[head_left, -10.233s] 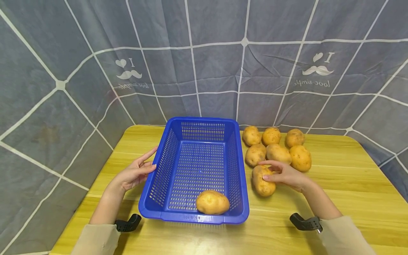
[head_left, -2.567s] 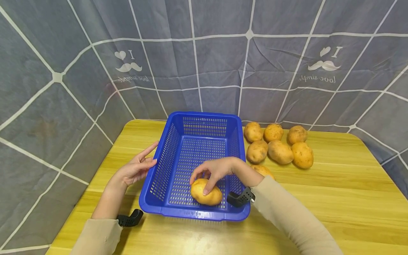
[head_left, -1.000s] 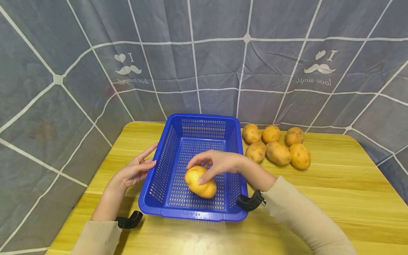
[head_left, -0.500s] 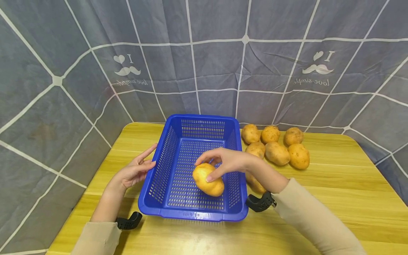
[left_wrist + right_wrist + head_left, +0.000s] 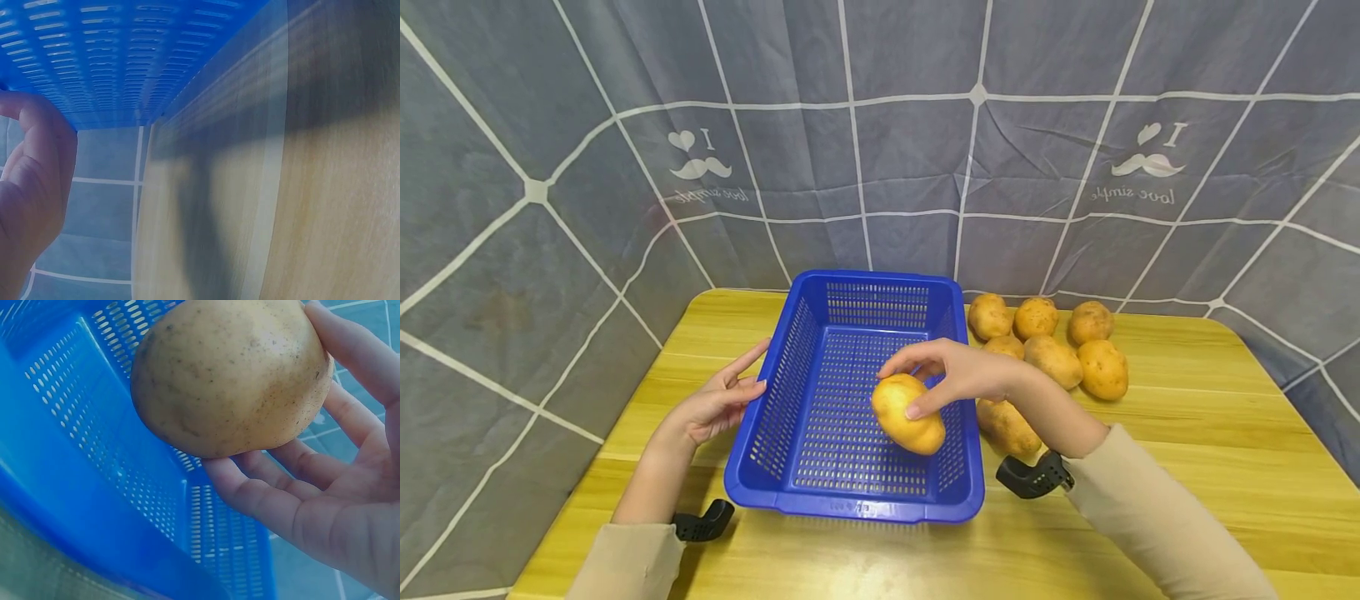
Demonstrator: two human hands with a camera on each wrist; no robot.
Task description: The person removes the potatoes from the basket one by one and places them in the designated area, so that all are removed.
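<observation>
My right hand (image 5: 958,375) pinches a potato (image 5: 906,417) between thumb and fingertips. It is raised inside the blue plastic basket (image 5: 850,506), toward the right wall. In the right wrist view the potato (image 5: 231,375) appears large, its skin speckled with dark spots, and the fingers (image 5: 262,500) reach under it. At the basket's left side my left hand (image 5: 722,400) holds the rim, thumb on top and the lower fingers beneath. The left wrist view shows the hand (image 5: 34,175) against the slotted wall (image 5: 106,56).
Beside the basket's right wall lies one potato (image 5: 1009,427), partly under the right forearm. Farther back several more potatoes (image 5: 1053,362) sit grouped on the wooden table (image 5: 1195,417). A grey gridded curtain (image 5: 910,158) hangs behind the table.
Earlier the potato lay at the basket's front right while my right hand touched another outside. Since then my right hand has gripped and lifted it, lately moving right. The left hand stays put.
</observation>
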